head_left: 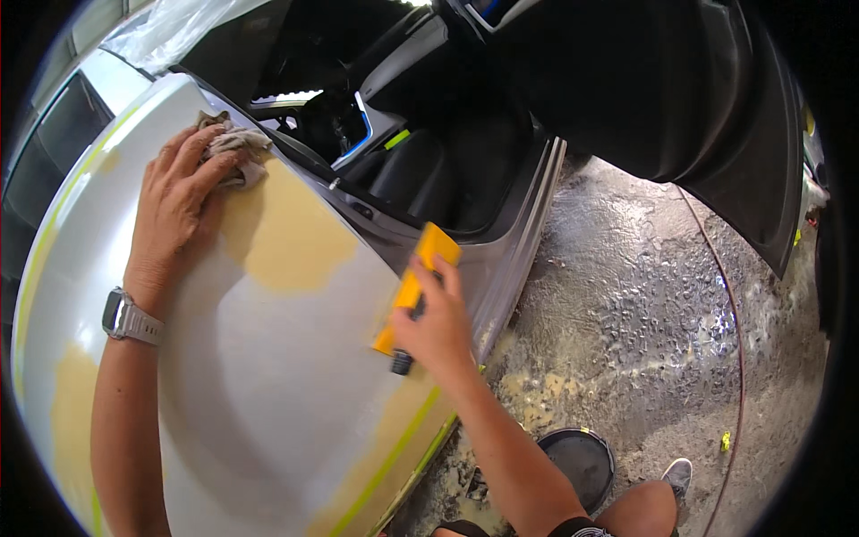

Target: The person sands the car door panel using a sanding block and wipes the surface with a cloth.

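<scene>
On a car panel, the left hand curls onto a rag, the right hand grips a yellow sanding block, apparently mid-sanding, likely needing even pressure next.

Place: vehicle body workshop
Car panel: pale, tan filler-like patches, yellow-green lines
Plastic sheeting: clear, bunched
Floor: wet-looking, stained, hose across

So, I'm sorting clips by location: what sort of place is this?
Probably a car body shop: a pale panel bears tan patches, the right hand holds a yellow block, and the floor looks wet.
</scene>
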Tool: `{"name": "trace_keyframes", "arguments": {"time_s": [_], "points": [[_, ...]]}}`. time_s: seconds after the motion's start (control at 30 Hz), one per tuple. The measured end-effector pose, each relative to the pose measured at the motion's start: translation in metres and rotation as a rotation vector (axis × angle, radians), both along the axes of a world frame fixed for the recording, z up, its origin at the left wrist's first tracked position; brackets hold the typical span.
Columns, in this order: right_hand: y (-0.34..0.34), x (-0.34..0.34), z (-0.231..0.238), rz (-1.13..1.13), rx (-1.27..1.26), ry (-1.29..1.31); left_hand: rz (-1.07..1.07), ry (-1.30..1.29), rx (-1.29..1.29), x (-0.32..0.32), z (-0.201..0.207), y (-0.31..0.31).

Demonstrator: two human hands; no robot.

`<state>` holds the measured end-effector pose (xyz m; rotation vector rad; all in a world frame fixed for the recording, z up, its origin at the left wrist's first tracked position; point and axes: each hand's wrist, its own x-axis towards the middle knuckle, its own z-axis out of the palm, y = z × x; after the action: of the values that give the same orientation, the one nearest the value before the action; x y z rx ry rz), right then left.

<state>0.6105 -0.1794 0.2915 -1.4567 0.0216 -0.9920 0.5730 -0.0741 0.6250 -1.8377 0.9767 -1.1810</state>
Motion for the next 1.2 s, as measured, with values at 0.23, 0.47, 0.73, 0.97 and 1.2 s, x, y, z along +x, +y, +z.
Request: {"name": "trace_keyframes", "arguments": {"time_s": [0.23, 0.47, 0.73, 0.97, 1.2], "points": [[0.041, -0.071, -0.004, 0.072, -0.134, 0.11, -0.003, 0.014, -0.022, 0.002, -0.005, -0.003], [-0.003, -0.015, -0.03, 0.042, -0.045, 0.154, 0.023, 0.01, -0.012, 0.0, -0.003, -0.002], [0.024, -0.047, 0.034, 0.064, -0.144, -0.014, -0.01, 0.044, -0.023, 0.007, -0.005, 0.003], [0.014, -0.035, -0.045, -0.02, -0.172, 0.175, -0.04, 0.044, -0.015, 0.005, 0.008, -0.003], [0.017, -0.046, 0.018, 0.011, -0.137, 0.0, -0.017, 0.2, -0.11, 0.015, 0.016, -0.009]]}}
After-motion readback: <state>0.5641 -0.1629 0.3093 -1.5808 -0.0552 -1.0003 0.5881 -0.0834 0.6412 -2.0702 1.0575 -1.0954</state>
